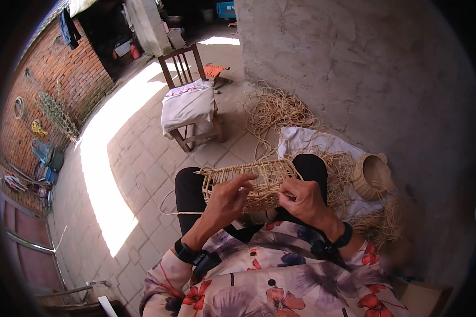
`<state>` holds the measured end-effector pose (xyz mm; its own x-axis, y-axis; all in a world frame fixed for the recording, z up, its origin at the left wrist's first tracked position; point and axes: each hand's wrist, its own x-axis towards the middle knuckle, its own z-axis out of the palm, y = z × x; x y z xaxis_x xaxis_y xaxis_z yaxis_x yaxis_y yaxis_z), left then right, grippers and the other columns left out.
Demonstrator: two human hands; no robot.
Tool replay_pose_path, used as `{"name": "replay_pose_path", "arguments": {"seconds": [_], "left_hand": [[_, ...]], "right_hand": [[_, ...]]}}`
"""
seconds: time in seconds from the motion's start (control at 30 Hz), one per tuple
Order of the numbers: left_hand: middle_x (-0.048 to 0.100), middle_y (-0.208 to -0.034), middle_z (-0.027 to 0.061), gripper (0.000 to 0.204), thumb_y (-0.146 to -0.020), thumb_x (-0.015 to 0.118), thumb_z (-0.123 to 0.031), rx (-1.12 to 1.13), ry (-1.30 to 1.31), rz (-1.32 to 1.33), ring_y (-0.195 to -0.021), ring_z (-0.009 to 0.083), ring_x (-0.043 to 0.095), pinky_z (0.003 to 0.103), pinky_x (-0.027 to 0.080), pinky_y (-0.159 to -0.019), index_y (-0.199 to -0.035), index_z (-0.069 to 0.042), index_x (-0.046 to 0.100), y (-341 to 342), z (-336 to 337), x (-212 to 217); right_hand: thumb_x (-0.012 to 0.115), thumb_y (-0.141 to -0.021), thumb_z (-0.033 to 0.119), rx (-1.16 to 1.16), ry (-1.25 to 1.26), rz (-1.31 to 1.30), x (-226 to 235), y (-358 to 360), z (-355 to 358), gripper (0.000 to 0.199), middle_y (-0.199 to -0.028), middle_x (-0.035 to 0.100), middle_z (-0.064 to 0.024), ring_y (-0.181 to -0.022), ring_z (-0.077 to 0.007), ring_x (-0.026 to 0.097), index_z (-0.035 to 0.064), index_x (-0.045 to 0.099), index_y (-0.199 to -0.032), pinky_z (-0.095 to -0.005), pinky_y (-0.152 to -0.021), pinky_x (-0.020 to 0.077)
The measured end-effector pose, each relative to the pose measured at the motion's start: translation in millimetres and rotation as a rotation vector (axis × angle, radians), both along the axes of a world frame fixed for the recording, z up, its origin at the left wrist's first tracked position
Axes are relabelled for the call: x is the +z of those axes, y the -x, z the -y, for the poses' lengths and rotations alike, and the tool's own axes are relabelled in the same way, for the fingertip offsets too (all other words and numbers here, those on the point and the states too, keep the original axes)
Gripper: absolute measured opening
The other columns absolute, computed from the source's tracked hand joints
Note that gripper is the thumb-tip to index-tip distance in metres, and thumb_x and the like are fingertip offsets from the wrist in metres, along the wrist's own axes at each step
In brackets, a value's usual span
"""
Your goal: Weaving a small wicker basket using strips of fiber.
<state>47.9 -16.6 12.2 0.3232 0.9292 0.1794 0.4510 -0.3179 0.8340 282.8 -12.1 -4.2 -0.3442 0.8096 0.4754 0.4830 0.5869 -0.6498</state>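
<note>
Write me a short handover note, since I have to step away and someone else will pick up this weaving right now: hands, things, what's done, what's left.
Left hand: on the near side of the half-woven basket, fingers spread across the weave.
Right hand: pinching a strand at the basket's right end.
The basket lies on its side across the lap, its bare upright stakes pointing left.
Done: the right part of the wall looks tightly woven.
Left: the open stakes at the left end are not yet filled in.
Spare material: a loose pile of fibre by the wall; a finished small basket sits on the white cloth to the right.
</note>
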Motion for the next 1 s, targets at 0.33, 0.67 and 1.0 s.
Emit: {"name": "replay_pose_path", "arguments": {"seconds": [0.33, 0.67, 1.0], "left_hand": [[0.069, -0.085, 0.0119, 0.051, -0.090, 0.047, 0.003, -0.389, 0.423, -0.046, -0.061, 0.0179, 0.067, 0.031, 0.056, -0.057, -0.139, -0.012, 0.049, 1.8, -49.3, 10.9], [0.061, -0.073, 0.0017, 0.046, -0.095, 0.046, -0.004, -0.519, 0.576, -0.210, -0.055, 0.0082, 0.060, 0.023, 0.050, -0.050, -0.140, -0.014, 0.048, -0.4, -72.4, 15.7], [0.055, -0.070, -0.0025, 0.046, -0.093, 0.053, -0.003, -0.506, 0.712, 0.037, -0.052, 0.0051, 0.047, 0.022, 0.037, -0.046, -0.139, -0.008, 0.051, 9.8, -76.8, -3.1]], "right_hand": [[0.066, -0.076, 0.005, 0.014, -0.151, 0.143, -11.9, 22.4, -0.3, 0.013, -0.067, 0.057, -0.0122, -0.060, -0.0325, 0.062, 0.0057, 0.054, -0.074, -0.0410, -0.053, 0.0490], [0.068, -0.077, 0.009, 0.014, -0.292, 0.243, -10.3, 27.9, -6.5, 0.013, -0.075, 0.056, -0.0120, -0.071, -0.0311, 0.061, 0.0047, 0.057, -0.081, -0.0421, -0.065, 0.0487], [0.069, -0.072, 0.008, 0.146, -0.461, 0.393, -5.5, 47.8, -14.3, 0.016, -0.081, 0.056, -0.0090, -0.075, -0.0255, 0.060, 0.0069, 0.056, -0.080, -0.0372, -0.064, 0.0474]]}}
